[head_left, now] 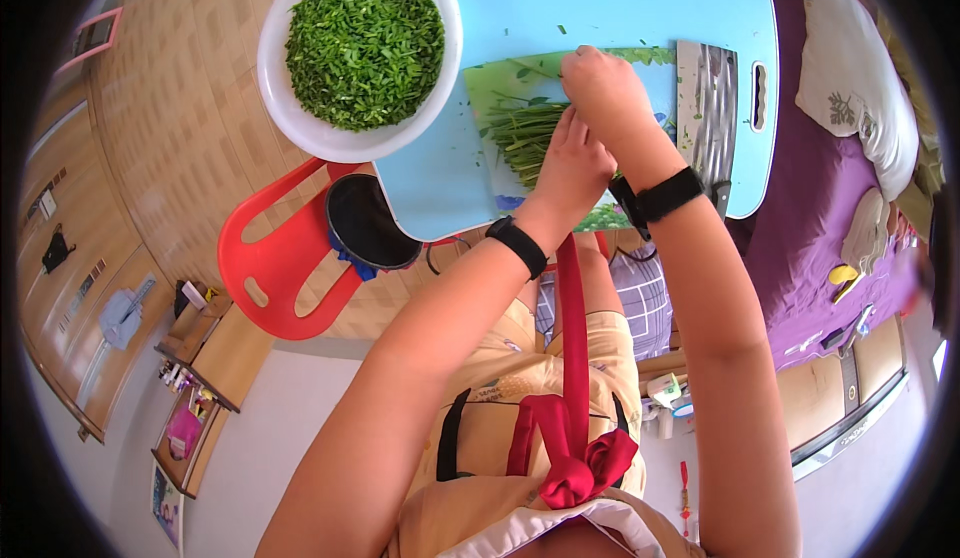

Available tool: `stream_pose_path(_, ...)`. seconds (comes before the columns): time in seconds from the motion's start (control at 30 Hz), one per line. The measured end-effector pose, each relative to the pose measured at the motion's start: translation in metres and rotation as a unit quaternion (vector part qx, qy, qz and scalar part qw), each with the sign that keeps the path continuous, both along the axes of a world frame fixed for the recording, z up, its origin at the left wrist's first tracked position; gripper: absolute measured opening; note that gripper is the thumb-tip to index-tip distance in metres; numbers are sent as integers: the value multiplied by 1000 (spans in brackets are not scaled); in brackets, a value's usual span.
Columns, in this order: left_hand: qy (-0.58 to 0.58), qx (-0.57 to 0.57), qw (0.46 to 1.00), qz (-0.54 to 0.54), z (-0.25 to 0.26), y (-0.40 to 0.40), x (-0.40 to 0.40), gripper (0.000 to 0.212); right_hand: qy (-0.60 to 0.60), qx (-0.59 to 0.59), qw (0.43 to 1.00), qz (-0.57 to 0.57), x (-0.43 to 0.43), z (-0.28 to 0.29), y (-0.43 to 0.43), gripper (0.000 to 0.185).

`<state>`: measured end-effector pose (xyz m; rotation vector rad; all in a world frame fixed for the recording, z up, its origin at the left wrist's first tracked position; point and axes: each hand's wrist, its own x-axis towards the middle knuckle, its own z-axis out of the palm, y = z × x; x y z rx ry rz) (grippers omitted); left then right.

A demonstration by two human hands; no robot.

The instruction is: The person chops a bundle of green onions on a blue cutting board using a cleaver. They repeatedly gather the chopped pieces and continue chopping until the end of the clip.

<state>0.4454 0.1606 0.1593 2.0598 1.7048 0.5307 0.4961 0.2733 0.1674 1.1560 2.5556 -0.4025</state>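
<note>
A bundle of long green stalks, apparently garlic chives (525, 134), lies on a cutting board (486, 100) printed with leaves and flowers. My left hand (576, 157) grips the right end of the bundle, fingers lying over the stalks. Just beyond it, my right hand (609, 91) is held above the board with its fingers curled; whatever is between them is hidden. Along the board's right side a broad-bladed cleaver (705, 115) lies flat, its dark handle towards me, with green bits on the blade. A white bowl (271, 78) at the upper left holds finely chopped greens (366, 52).
Board, cleaver and bowl are on a light-blue folding table (435, 190); the bowl overhangs its left edge. Green scraps dot the tabletop. A red plastic chair (247, 235) bearing a dark-lined bin (371, 220) stands left. A bed with purple cover (795, 258) borders the right.
</note>
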Motion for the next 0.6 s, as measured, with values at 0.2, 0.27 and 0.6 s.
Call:
stream_pose_path(0.2,1,59,998,23,2,-1,0,26,128,14,992,-2,-15,4,3,15)
stream_pose_path(0.27,-58,42,996,45,1,-1,2,26,95,37,994,30,-19,4,2,8)
stream_pose_path(0.6,143,88,986,-3,1,3,0,43,57,-6,998,-14,45,6,18,7)
